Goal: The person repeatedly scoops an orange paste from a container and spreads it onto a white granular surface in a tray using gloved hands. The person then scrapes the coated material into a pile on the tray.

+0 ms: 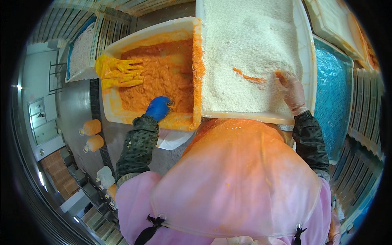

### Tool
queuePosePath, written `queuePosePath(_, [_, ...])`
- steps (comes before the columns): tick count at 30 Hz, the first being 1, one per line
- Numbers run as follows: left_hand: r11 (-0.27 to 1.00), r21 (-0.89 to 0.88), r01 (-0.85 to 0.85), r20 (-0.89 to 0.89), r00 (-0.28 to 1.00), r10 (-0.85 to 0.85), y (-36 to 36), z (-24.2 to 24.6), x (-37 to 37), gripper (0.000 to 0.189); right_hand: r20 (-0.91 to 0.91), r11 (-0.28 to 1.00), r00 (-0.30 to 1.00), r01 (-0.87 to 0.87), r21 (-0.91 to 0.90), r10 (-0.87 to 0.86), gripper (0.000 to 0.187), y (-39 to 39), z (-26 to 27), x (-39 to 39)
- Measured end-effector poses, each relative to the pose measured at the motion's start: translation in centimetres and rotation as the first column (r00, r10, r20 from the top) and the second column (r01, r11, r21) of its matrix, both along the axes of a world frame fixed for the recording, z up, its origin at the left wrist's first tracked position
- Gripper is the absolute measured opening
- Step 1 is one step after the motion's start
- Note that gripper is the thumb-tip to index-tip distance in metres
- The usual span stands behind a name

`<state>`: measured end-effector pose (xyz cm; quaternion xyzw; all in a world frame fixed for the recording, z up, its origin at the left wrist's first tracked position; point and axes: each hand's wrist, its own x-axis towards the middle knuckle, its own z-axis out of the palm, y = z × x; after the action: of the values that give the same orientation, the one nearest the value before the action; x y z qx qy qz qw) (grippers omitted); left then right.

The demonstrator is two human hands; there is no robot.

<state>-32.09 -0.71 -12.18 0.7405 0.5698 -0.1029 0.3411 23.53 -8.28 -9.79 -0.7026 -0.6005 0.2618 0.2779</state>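
My left hand (158, 108), in a blue glove, reaches into an orange, wet, batter-like mass of pieces (159, 73) in a white plastic tub (150, 29). Its fingertips are partly hidden there, at the tub's near side. My right hand (291, 88), in a clear glove with orange-stained fingertips, is at the surface of white crumbs (242, 36) in a larger white tub (306, 61). Left of it, an orange-coated strip (248, 76) lies on the crumbs. Whether the right fingers pinch anything is unclear. A yellow rubber glove (119, 72) drapes over the orange tub's left wall.
Right of the crumb tub stands a blue mesh-lined tray (332, 92) under film. Stacked crates (366, 104) stand beyond it. At upper left is another tray of white material (81, 49). Orange-filled jugs (92, 127) are on the floor at left.
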Motion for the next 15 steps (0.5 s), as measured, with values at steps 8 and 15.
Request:
queuePosePath(8, [0.768,-0.566,-0.299,0.343,0.762,0.549,4.3,7.8,2.5,0.019,-0.014,0.999,1.0,0.029,0.043,-0.028,0.024,0.3,0.7,0.0])
queuePosePath(15, [0.867,-0.496,0.04,0.55,0.787,0.279,6.1,20.2,17.3,0.027,-0.094,0.993,0.989,0.114,-0.008,-0.115,0.024,0.2,-0.1,0.3])
